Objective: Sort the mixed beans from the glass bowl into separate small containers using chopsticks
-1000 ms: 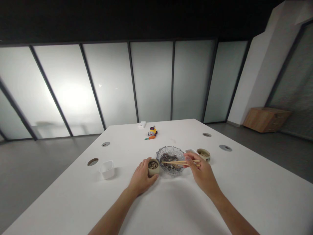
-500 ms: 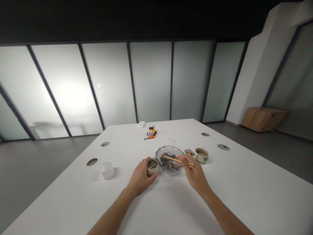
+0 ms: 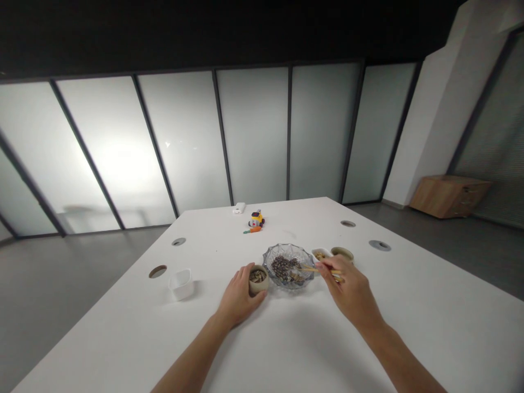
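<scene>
My left hand [image 3: 240, 297] is wrapped round a small beige cup [image 3: 258, 287] that stands on the table with striped seeds, like sunflower seeds, inside. Just right of the cup sits a clear glass bowl [image 3: 268, 271] with a scalloped rim, holding dark seeds and some striped ones. Wooden chopsticks [image 3: 313, 269] are gripped in my right hand [image 3: 346, 281], their tips over the right part of the bowl. Whether the tips pinch a seed is too small to tell. Behind my right hand, partly hidden, are a white tub [image 3: 320, 254] with light brown pieces and a second beige cup [image 3: 343, 253].
A white plastic tub [image 3: 181, 285] stands at left on the white table [image 3: 270, 349]. Farther back are a yellow toy vehicle [image 3: 256, 219], a toy carrot [image 3: 252, 230] and a white box-like device [image 3: 239, 208]. Round cable holes [image 3: 158, 271] lie near both side edges.
My right hand has moved right with the chopsticks, drawing their tips from the bowl's left part to its right. My left hand stays on the cup. The view has shifted slightly.
</scene>
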{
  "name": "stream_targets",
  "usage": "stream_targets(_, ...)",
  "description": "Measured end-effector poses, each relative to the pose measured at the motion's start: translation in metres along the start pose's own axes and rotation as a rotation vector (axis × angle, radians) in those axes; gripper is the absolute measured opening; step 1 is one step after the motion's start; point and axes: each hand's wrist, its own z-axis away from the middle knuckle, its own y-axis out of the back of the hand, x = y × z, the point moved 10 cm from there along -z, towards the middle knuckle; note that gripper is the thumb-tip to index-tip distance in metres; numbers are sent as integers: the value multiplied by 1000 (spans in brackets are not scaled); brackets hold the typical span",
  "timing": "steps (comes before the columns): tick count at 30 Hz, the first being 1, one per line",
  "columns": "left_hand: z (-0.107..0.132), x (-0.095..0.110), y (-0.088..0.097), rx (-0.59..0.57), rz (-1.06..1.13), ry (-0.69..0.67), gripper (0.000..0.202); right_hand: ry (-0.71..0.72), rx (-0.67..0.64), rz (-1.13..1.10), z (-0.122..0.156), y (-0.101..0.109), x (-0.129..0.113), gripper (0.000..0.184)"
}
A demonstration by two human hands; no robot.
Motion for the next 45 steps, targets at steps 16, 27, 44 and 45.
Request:
stream_targets(16,1,1,1,-3,-1,15,69,25,-28,-32,2,-3,-8,30)
stream_targets(27,0,-3,-1,0,-4,15,73,-84,120,-97,-1,16,-14,32)
stream_targets(44,1,3,-1,-10,-2,24,71,-248,24,-333,8,-3,-6,37)
stream_targets(45,1,3,0,-8,-3,23,71,-255,26,-329,8,-3,-5,36)
